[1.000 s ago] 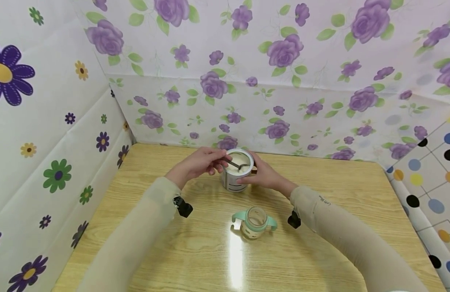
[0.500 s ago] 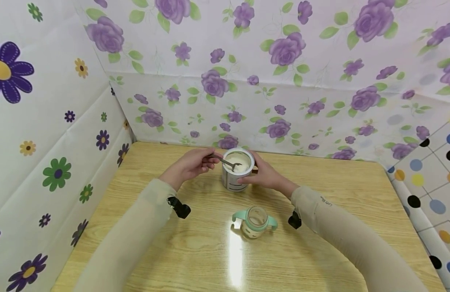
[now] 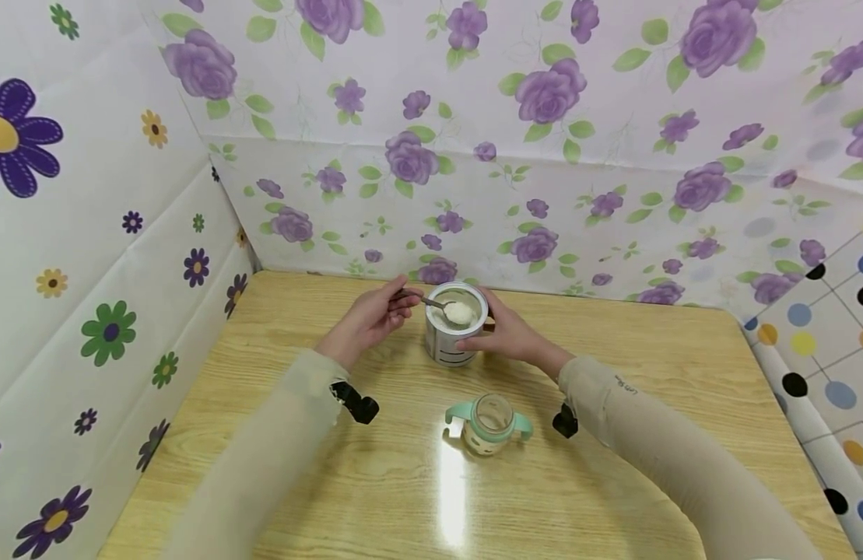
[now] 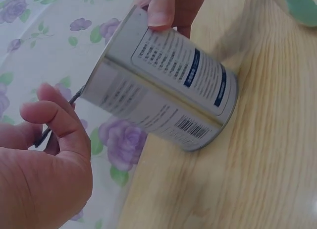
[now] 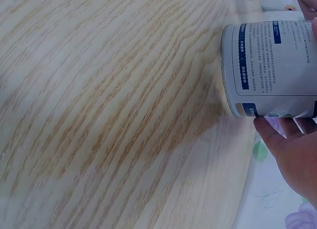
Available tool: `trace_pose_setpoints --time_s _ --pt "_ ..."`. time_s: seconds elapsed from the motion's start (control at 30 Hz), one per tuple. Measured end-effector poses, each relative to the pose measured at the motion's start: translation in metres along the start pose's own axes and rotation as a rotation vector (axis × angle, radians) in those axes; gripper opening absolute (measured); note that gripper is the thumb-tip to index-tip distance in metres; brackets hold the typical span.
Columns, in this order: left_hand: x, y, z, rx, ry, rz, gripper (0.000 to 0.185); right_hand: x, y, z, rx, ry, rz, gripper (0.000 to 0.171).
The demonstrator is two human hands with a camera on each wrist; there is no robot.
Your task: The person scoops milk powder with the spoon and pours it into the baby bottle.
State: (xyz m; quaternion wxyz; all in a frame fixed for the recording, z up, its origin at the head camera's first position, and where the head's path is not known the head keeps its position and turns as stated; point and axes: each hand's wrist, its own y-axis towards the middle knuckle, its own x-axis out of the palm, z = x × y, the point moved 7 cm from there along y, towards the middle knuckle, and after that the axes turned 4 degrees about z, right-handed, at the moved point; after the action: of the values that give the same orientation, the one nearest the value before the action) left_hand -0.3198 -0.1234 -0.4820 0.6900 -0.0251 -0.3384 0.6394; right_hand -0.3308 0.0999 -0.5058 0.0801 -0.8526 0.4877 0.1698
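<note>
My left hand pinches the dark handle of a spoon. A heaped mound of pale powder sits in the spoon's bowl, over the mouth of an open can. More of that powder shows inside the can. The can stands upright on the table, and my right hand grips it from the right, thumb across the front. In the left wrist view, the spoon handle passes over the can's rim. From the right wrist, the can's printed side and my fingers under its edge show.
Nearer me on the wooden table stands an uncapped clear baby bottle with mint-green handles on both sides. A flowered cloth wall rises close behind the can. Patterned cloth also borders the table at left and right.
The spoon has come up out of the powder and now bears a heaped load. My left hand has shifted slightly left; my right hand keeps its grip on the can.
</note>
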Motion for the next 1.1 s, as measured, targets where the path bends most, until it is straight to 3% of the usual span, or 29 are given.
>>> trace_pose_setpoints --time_s 0.17,0.83,1.1 --pt "0.0018 0.0001 -0.0031 -0.004 -0.017 0.02 0.04 0.0003 0.0003 -0.0008 -0.002 0.008 -0.003 0.102" --pt "0.0015 0.0009 -0.0018 0.079 -0.063 -0.044 0.032 0.0002 0.0005 -0.0017 0.012 -0.003 -0.005 0.104" --pt "-0.0017 0.0005 -0.0052 0.057 -0.042 -0.042 0.033 -0.0007 0.0006 0.001 0.003 0.0 0.001 0.104"
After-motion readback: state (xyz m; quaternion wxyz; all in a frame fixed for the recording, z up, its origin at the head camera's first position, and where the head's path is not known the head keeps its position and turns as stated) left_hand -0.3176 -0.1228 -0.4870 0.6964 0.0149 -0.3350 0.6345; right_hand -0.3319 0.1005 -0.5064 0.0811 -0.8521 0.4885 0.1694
